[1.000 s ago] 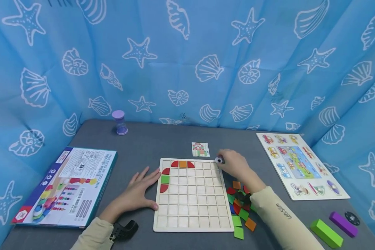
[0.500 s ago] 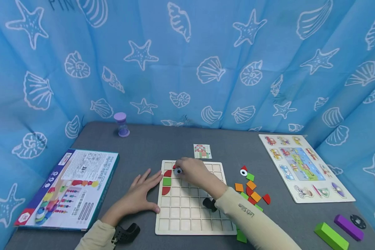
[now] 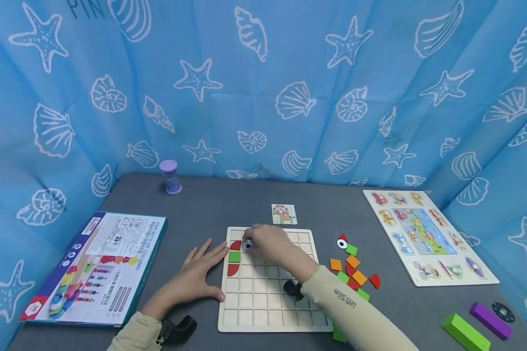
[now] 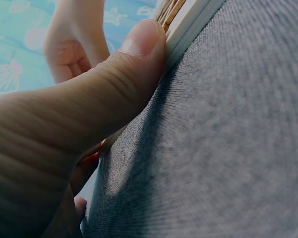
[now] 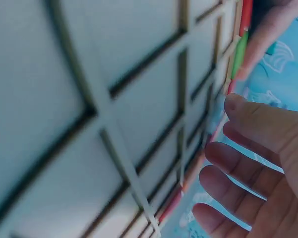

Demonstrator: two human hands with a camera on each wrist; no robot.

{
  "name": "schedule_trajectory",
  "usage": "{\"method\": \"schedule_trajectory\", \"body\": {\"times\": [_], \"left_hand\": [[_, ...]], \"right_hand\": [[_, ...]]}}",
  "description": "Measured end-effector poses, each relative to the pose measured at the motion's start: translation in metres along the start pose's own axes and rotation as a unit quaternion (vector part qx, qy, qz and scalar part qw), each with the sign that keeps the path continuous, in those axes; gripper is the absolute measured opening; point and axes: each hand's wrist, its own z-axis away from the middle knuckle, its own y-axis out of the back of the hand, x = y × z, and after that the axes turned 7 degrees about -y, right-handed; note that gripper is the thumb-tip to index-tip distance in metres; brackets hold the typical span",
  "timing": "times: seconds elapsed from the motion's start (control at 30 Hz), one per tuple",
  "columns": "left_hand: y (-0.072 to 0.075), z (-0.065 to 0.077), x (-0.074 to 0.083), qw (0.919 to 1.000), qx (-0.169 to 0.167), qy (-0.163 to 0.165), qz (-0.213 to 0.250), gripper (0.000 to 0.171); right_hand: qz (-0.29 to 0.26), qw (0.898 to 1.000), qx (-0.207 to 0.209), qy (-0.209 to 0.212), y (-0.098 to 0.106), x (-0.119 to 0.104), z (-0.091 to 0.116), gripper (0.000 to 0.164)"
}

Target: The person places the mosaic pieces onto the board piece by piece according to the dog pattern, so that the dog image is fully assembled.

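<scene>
My right hand [image 3: 275, 246] pinches a tile with a white eye and black pupil [image 3: 247, 245] at the upper left of the wooden grid board [image 3: 260, 318]; its fingers partly hide the tile. In the right wrist view, thumb and fingertips [image 5: 234, 103] meet low over the cells. My left hand [image 3: 193, 277] lies spread at the board's left side, its thumb [image 4: 145, 39] against the frame in the left wrist view. A green square tile [image 3: 234, 257] sits between two red quarter-round tiles in the left column. The right hand covers much of the top row.
Loose coloured tiles [image 3: 352, 261] and another eye tile [image 3: 342, 243] lie right of the board. Behind it is a small pattern card [image 3: 284, 214]. A box [image 3: 114, 265] lies left, an hourglass [image 3: 171, 178] at the back, a picture puzzle [image 3: 426, 239] and blocks [image 3: 465, 331] right.
My right hand has carried the eye tile leftward from the board's upper right corner to its upper left, then slightly lower. The left hand has stayed at the board's left side.
</scene>
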Motion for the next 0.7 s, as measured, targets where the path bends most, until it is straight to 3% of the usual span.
{"method": "schedule_trajectory", "body": {"times": [0.17, 0.4, 0.57, 0.7], "left_hand": [[-0.004, -0.004, 0.001, 1.0000, -0.003, 0.006, 0.000, 0.110], [-0.002, -0.002, 0.000, 1.0000, 0.007, 0.004, 0.001, 0.110], [-0.001, -0.001, -0.002, 1.0000, 0.006, -0.001, -0.001, 0.110], [-0.003, 0.000, -0.002, 1.0000, 0.006, -0.003, -0.002, 0.110]], "right_hand": [[-0.034, 0.999, 0.022, -0.031, 0.016, 0.029, 0.020, 0.025], [-0.015, 0.988, 0.094, -0.119, 0.025, 0.102, 0.063, 0.025], [-0.006, 0.977, 0.072, -0.200, 0.025, 0.150, 0.086, 0.024], [-0.005, 0.975, 0.035, -0.218, 0.025, 0.175, 0.095, 0.020]]}}
